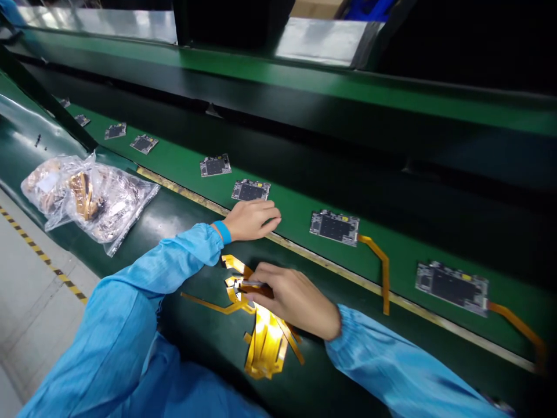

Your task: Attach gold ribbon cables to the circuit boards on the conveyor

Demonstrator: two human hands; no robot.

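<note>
My left hand (250, 219) lies flat at the edge of the green conveyor belt (287, 217), fingers stretched out, just below a small circuit board (250, 190). My right hand (291, 297) is closed on thin metal tweezers (246, 284), whose tip sits over a pile of orange flex cables (265, 339) on the dark green bench. Two boards further right (334, 227) (451, 287) carry an orange flex cable each (379, 264) (520, 331). Both arms wear light blue sleeves.
More circuit boards (215, 165) (144, 143) ride the belt toward the far left. Clear plastic bags of parts (89, 200) lie on the bench at the left. A yellow-black striped line (41, 252) marks the floor below. A raised green rail (348, 87) runs behind the belt.
</note>
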